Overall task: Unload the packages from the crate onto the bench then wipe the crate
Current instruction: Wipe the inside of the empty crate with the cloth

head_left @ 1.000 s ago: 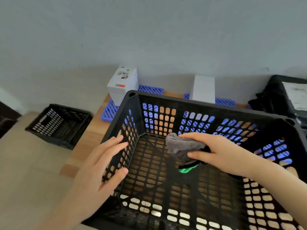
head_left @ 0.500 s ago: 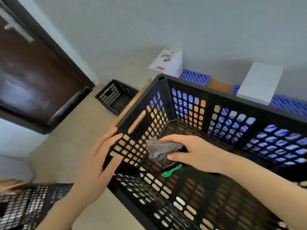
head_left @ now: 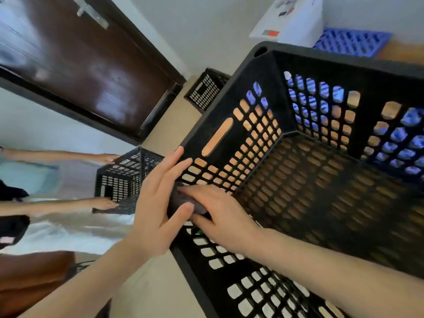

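Left hand: fingers straight, laid flat on the left wall of the crate at its near corner. It braces and grips nothing.

Right hand: inside that corner, fingers and thumb closed round a dark grey cloth and pushing it against the wall's inner face.

The crate sits on the table, with wood showing through the base holes. There are no packages inside, so unloading looks done and this is the wipe step.

Handling, my read:
- Empty plastic lattice should be light and stiff, and likely to skate on the wood under wiping force, so it needs a counter-hand.
- Best holds are the rim or the handle slot. The thin ribs are a poor grip.
- The cloth is soft and may snag on the hole edges, so keep it bunched.

A white box stands on a blue mat on the table just behind the crate. A second black crate sits on the floor by the door.
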